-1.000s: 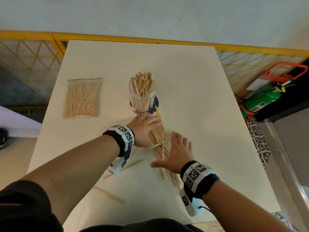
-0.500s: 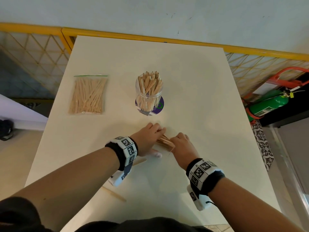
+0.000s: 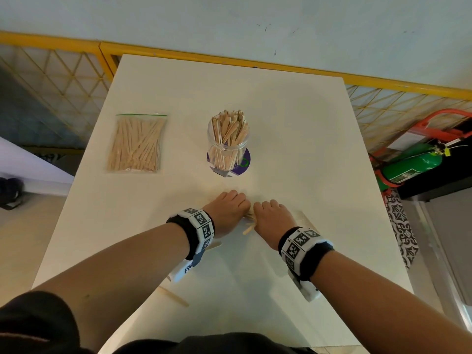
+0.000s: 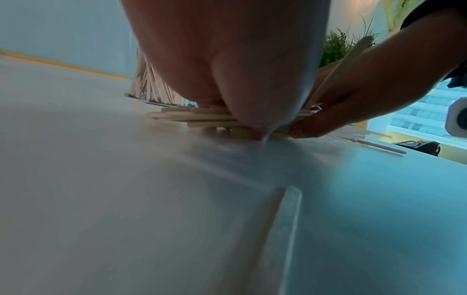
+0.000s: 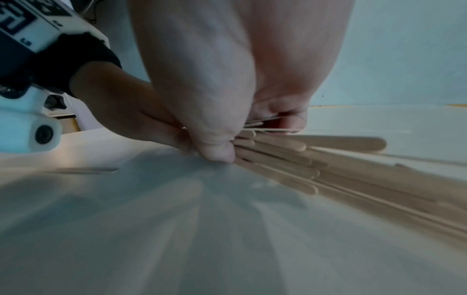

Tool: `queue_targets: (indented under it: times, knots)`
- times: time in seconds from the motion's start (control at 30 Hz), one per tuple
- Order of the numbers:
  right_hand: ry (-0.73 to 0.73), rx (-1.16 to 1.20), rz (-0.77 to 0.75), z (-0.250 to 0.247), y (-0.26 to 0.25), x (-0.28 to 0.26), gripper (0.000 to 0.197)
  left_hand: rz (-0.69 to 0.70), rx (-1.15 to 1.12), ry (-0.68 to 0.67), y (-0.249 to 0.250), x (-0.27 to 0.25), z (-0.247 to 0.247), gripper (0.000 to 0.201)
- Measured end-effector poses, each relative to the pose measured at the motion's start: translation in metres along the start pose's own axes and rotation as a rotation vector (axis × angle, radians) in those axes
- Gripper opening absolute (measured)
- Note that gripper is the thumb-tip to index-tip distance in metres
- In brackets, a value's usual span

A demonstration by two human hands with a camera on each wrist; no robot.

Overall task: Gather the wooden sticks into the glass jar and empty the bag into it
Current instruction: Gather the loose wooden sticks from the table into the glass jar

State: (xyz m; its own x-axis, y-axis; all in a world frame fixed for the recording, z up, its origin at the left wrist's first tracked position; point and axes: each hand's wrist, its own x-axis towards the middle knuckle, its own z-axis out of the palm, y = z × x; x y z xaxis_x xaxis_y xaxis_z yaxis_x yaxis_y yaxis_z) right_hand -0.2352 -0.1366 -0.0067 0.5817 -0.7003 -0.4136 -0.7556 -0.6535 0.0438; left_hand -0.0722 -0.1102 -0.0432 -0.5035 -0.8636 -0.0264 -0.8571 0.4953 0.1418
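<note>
A glass jar packed with upright wooden sticks stands mid-table on a purple disc. A clear zip bag full of sticks lies flat to its left. Just in front of the jar, my left hand and right hand meet knuckle to knuckle, fingers curled round one bundle of wooden sticks lying on the table. The bundle shows under my left palm, and the head view shows only a few stick ends between the hands.
Loose sticks lie near the front: one under my left forearm, one by the left wrist, one to the right. The white table is ringed by a yellow railing. A green extinguisher sits right.
Both hands swept the spread-out sticks together, turned the pile crosswise, and closed round it; a second ago the palms lay flat on the sticks.
</note>
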Motion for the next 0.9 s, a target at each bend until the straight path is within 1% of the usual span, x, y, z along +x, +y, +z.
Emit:
queue_targets:
  times: [0.03, 0.07, 0.13, 0.17, 0.27, 0.33, 0.4, 0.47, 0.53, 0.57, 0.7, 0.77, 0.83, 0.9]
  knots:
    - [0.004, -0.004, -0.010, -0.001, 0.001, 0.002, 0.025, -0.007, -0.005, -0.013, 0.001, 0.002, -0.002, 0.014]
    - [0.007, -0.010, -0.023, -0.003, 0.002, 0.003, 0.027, -0.021, -0.020, -0.033, 0.001, 0.004, -0.005, 0.021]
    - [-0.004, -0.042, -0.052, -0.006, 0.003, 0.005, 0.032, -0.063, -0.070, -0.133, 0.002, 0.007, -0.014, 0.035]
    - [-0.007, -0.065, -0.067, -0.008, 0.003, 0.006, 0.032, -0.086, -0.072, -0.204, 0.001, 0.007, -0.018, 0.035]
    - [-0.023, -0.110, -0.100, -0.010, 0.002, 0.010, 0.031, -0.105, -0.104, -0.333, -0.002, 0.007, -0.030, 0.018]
    - [-0.023, -0.090, -0.116, -0.009, 0.000, 0.013, 0.033, -0.108, -0.138, -0.379, -0.003, 0.005, -0.033, 0.015]
    - [-0.019, -0.050, -0.150, -0.010, -0.001, 0.016, 0.036, -0.125, -0.169, -0.388, -0.006, 0.002, -0.036, 0.014]
    - [-0.072, 0.094, -0.164, -0.015, -0.001, 0.019, 0.035, -0.136, -0.196, -0.368, -0.009, -0.001, -0.040, 0.016]
    - [-0.157, 0.316, -0.134, -0.022, 0.000, 0.020, 0.038, -0.142, -0.204, -0.341, -0.010, -0.002, -0.044, 0.019]
    - [-0.171, 0.381, -0.123, -0.025, 0.000, 0.021, 0.039, -0.145, -0.207, -0.324, -0.010, -0.003, -0.045, 0.021]
    - [-0.101, 0.406, -0.133, -0.030, -0.003, 0.021, 0.034, -0.177, -0.187, -0.212, -0.011, -0.014, -0.051, 0.025]
    - [-0.055, 0.403, -0.139, -0.032, -0.002, 0.017, 0.031, -0.191, -0.192, -0.107, -0.012, -0.026, -0.055, 0.037]
    - [-0.017, 0.427, -0.122, -0.035, 0.002, 0.012, 0.025, -0.252, -0.254, 0.049, -0.012, -0.043, -0.059, 0.052]
    - [0.020, 0.481, -0.085, -0.037, 0.010, 0.006, 0.027, -0.319, -0.315, 0.188, -0.011, -0.065, -0.063, 0.060]
